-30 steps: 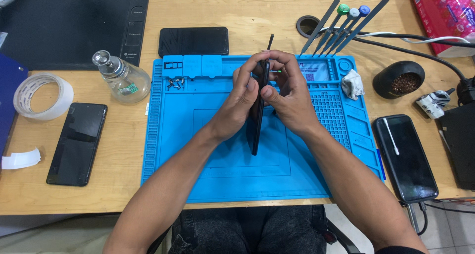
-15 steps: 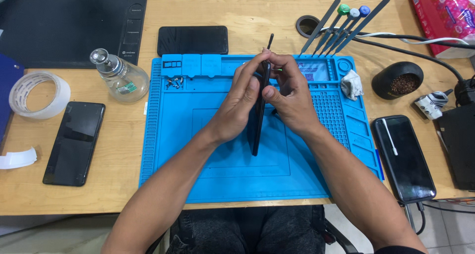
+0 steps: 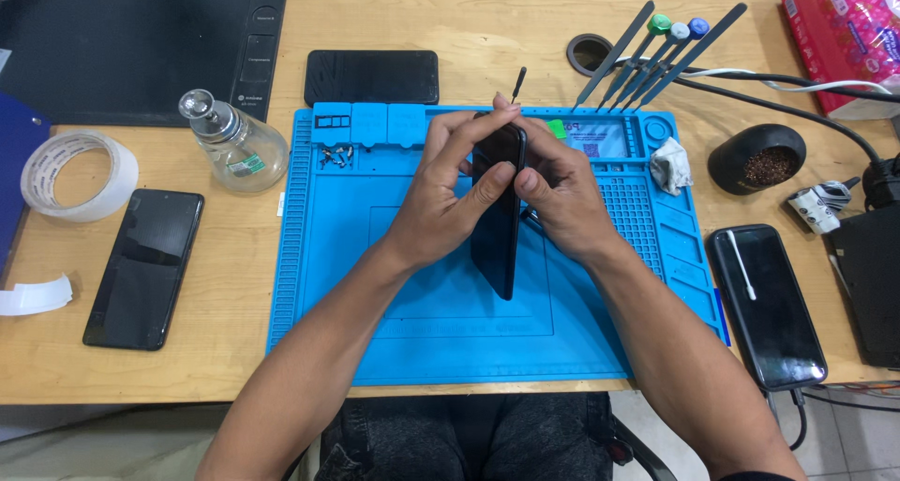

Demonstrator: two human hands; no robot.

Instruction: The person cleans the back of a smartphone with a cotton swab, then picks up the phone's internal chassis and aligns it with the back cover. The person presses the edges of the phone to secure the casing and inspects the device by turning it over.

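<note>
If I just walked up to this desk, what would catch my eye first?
Probably the bright blue work mat at the middle of the wooden desk, where the left hand and the right hand hold a dark phone on edge. Next, the tools fanned out behind the mat, and the tape roll at far left.
</note>
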